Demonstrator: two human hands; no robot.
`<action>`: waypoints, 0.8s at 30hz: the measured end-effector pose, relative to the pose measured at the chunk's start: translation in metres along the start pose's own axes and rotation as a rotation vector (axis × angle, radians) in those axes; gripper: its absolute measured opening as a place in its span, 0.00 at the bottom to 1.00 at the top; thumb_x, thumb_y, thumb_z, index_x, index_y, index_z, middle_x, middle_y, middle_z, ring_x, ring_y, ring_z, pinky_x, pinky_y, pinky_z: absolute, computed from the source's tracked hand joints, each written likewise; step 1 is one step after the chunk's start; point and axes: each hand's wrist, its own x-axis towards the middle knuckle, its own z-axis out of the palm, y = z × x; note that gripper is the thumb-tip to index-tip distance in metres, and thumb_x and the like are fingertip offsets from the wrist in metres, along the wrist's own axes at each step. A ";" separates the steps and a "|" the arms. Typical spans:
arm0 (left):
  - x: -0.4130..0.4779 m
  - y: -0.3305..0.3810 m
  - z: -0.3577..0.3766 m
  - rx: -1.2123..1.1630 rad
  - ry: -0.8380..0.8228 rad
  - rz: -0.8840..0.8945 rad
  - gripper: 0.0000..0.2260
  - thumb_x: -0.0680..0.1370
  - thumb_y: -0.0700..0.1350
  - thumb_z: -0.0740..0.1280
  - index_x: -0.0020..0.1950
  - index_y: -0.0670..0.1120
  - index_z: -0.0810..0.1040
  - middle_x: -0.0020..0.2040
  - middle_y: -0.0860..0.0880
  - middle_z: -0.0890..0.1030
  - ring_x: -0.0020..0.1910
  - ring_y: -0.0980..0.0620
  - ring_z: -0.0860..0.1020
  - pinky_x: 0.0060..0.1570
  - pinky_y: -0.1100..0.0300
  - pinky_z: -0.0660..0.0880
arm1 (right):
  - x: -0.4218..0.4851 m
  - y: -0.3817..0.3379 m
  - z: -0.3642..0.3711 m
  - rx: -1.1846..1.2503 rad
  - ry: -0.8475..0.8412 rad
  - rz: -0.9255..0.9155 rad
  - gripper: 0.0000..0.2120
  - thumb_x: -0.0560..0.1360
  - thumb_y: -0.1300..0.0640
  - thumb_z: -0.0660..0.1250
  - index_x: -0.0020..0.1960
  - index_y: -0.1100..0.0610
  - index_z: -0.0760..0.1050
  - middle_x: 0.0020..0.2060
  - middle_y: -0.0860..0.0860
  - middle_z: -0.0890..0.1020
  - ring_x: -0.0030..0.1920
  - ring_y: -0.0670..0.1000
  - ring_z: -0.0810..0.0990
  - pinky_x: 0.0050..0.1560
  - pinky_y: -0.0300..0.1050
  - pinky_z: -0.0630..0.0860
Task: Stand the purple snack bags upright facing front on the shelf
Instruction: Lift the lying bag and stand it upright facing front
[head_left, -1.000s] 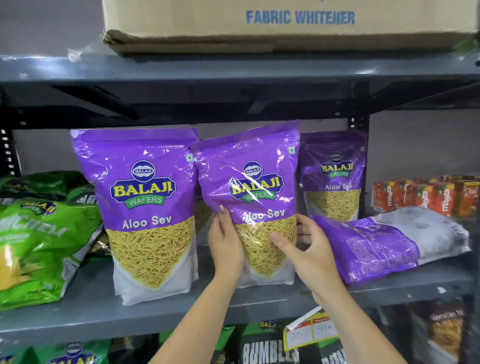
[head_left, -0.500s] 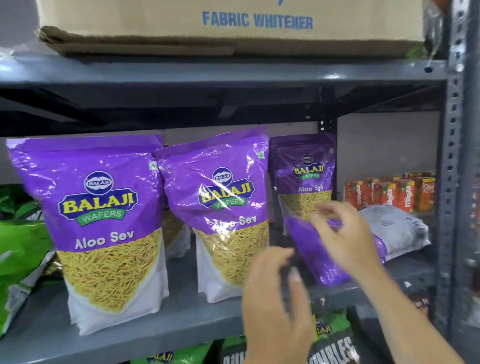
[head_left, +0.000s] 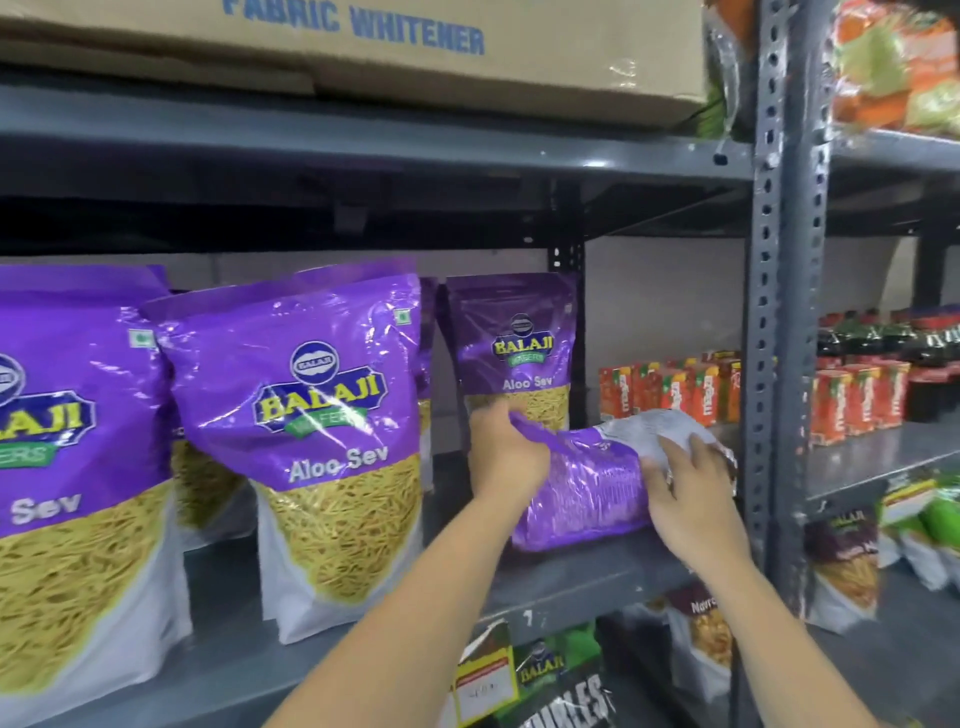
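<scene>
Dim, motion-blurred, glare on plastic

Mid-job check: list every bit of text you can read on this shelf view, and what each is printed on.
"FABRIC WHITENER": cardboard box on the top shelf.
"BALAJI WAFERS", "Aloo Sev": front standing purple bag.
"BALAJI", "Aloo Sev": rear standing purple bag.
"BALAJI": dark packet on the lower shelf.
Unreadable: print on the lying bag held by both hands, the price tag, the red cartons.
</scene>
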 end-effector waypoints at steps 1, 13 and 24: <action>0.003 0.010 0.000 0.015 -0.007 0.057 0.19 0.69 0.33 0.64 0.55 0.49 0.78 0.60 0.46 0.76 0.54 0.43 0.79 0.52 0.51 0.79 | -0.002 0.001 -0.003 -0.012 0.006 -0.010 0.24 0.80 0.49 0.52 0.73 0.59 0.65 0.74 0.65 0.64 0.75 0.65 0.57 0.74 0.58 0.53; 0.064 0.126 -0.043 0.452 -0.060 0.688 0.17 0.73 0.33 0.67 0.59 0.47 0.82 0.65 0.49 0.80 0.65 0.48 0.77 0.65 0.55 0.72 | -0.038 -0.040 -0.027 0.199 0.033 -0.229 0.21 0.78 0.40 0.53 0.64 0.48 0.73 0.47 0.49 0.83 0.48 0.56 0.82 0.46 0.50 0.76; 0.074 0.141 -0.053 0.561 -0.214 0.898 0.13 0.74 0.34 0.68 0.55 0.46 0.85 0.63 0.49 0.80 0.63 0.50 0.77 0.63 0.57 0.73 | 0.008 -0.018 -0.003 0.961 -0.448 -0.074 0.28 0.67 0.43 0.71 0.64 0.50 0.74 0.57 0.46 0.84 0.56 0.46 0.83 0.50 0.38 0.80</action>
